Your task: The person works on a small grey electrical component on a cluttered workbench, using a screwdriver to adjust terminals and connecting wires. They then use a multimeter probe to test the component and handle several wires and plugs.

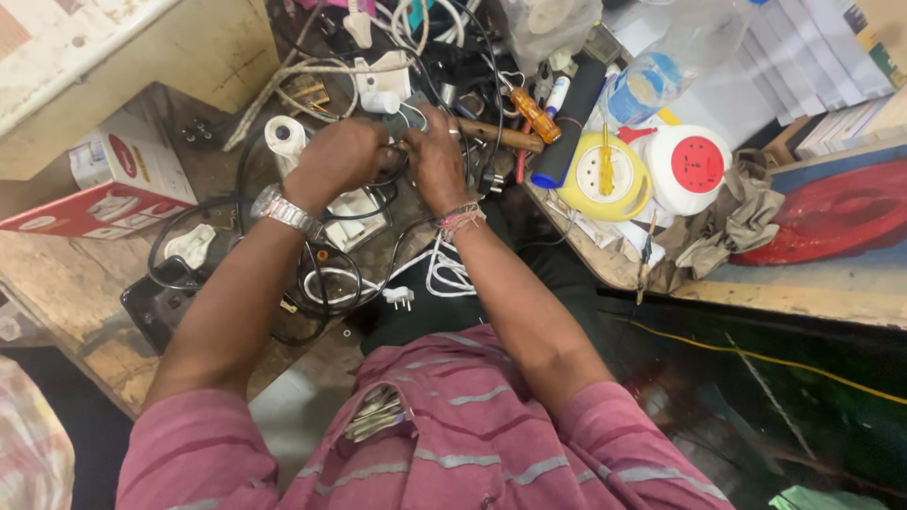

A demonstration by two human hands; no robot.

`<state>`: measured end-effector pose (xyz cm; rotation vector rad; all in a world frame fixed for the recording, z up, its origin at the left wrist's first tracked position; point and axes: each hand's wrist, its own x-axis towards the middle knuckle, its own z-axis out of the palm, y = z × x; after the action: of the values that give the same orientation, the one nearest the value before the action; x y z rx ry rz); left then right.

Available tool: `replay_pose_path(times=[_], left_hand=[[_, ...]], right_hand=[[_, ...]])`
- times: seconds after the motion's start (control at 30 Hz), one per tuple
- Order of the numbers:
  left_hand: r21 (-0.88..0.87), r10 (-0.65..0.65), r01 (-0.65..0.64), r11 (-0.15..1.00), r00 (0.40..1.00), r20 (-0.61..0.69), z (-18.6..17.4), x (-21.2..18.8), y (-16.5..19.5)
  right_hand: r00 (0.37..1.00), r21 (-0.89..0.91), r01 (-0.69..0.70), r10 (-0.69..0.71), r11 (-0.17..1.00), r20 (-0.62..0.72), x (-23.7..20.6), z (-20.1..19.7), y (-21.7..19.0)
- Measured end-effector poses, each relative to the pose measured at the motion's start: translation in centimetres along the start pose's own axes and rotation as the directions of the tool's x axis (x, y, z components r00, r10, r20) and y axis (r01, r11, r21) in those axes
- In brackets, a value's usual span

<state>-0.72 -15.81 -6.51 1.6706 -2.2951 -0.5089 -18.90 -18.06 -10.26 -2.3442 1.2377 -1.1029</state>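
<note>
A black cable (397,175) is gripped by both the left hand (340,156) and right hand (436,156), fingers curled shut, above the cluttered worktop (66,283)

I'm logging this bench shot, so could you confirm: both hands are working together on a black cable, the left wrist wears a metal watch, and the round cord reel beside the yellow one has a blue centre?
Not quite: the head view shows the white cord reel has a red centre, not blue. The rest holds: the left hand and right hand meet on the black cable, the metal watch sits on the left wrist, and the yellow reel lies beside it.
</note>
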Motion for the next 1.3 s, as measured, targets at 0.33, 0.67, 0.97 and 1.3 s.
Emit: replay_pose_path(times=[0.33, 0.67, 0.97, 1.3], left_hand=[[-0.062, -0.051, 0.05, 0.997, 0.999, -0.01, 2.0, 0.7, 0.1], [-0.694, -0.242, 0.152, 0.704, 0.97, -0.034, 3.5, 1.4, -1.1], [-0.988, -0.304, 0.095, 0.123, 0.951, 0.054, 3.2, 1.6, -1.9], [-0.29, 0.047, -0.196, 0.937, 0.891, -0.451, 2.2, 0.9, -1.2]], right_hand=[[0.999, 0.012, -0.038, 0.038, 0.999, 0.019, -0.3, 0.0, 0.3], [0.999, 0.033, -0.029, 0.029, 0.999, 0.015, -0.5, -0.5, 0.2], [0.988, 0.168, -0.152, 0.155, 0.974, -0.004, 0.2, -0.3, 0.4], [0.994, 0.109, -0.104, 0.101, 0.989, 0.031, 0.7, -0.6, 0.5]])
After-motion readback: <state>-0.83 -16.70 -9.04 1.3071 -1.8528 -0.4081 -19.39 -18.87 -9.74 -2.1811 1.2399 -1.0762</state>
